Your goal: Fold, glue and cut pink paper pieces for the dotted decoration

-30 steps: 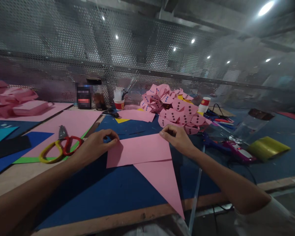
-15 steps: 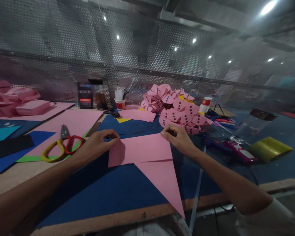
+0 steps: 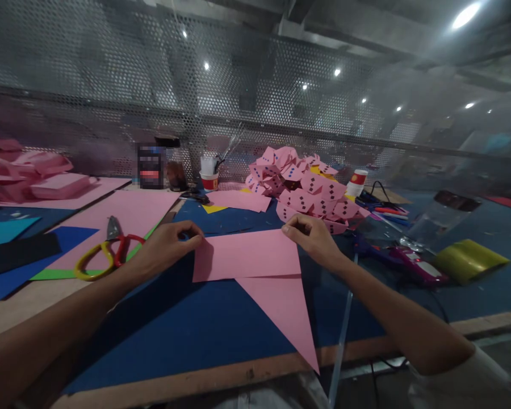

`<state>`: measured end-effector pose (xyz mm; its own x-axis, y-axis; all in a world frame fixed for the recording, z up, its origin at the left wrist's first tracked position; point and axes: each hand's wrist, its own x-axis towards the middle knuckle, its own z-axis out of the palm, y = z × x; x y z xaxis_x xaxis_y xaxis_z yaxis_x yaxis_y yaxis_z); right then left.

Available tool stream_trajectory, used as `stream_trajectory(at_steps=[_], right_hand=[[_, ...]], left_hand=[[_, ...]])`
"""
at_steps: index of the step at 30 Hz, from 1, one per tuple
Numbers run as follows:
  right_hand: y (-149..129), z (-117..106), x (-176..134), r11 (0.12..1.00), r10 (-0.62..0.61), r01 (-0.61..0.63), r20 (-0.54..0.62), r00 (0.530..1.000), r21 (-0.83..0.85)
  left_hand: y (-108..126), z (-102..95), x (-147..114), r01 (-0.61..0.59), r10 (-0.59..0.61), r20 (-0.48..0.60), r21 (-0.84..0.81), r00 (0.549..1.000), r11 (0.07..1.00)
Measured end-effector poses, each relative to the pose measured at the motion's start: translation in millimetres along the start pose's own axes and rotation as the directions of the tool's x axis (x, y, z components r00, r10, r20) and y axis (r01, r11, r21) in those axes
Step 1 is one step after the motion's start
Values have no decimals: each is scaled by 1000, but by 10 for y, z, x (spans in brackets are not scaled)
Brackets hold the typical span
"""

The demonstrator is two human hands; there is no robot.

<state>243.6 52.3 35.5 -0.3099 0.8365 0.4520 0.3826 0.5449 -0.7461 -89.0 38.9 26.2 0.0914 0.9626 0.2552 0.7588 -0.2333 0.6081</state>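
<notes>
A pink paper rectangle [image 3: 247, 254] is pinched at its upper corners by both hands. My left hand [image 3: 170, 244] has thumb and index finger closed on the upper left corner. At the upper right corner, my right hand [image 3: 309, 236] grips it the same way. Beneath its lower right part lies a pink paper triangle [image 3: 285, 312], whose pointed tip reaches over the table's front edge. How far the two papers overlap is hidden. Close to my left forearm are scissors [image 3: 111, 250] with one yellow and one red handle loop.
Pink paper pieces with dark dots [image 3: 315, 193] are heaped behind my right hand. Folded pink paper [image 3: 46, 176] is piled far left. A glue gun [image 3: 413, 264], a clear jar [image 3: 445, 216] and a yellow roll [image 3: 470, 261] lie right. Paper cups [image 3: 209, 177] stand near the mesh wall.
The rectangle's left end has shifted slightly right and its lower edge has come up a little, now lying flatter over the triangle. Both hands keep their pinch.
</notes>
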Motion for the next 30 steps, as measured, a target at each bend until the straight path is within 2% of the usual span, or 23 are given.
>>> stream_trajectory(at_steps=[5, 12, 30], right_hand=[[-3, 2, -10, 1000, 0, 0, 8, 1000, 1], [-7, 13, 0, 1000, 10, -10, 7, 1000, -4], [-17, 17, -2, 1000, 3, -3, 14, 1000, 17]], left_hand=[[-7, -5, 4, 17, -17, -11, -2, 1000, 1000], [-113, 9, 13, -25, 26, -28, 30, 999, 999], [-154, 26, 25, -64, 68, -50, 85, 996, 994]])
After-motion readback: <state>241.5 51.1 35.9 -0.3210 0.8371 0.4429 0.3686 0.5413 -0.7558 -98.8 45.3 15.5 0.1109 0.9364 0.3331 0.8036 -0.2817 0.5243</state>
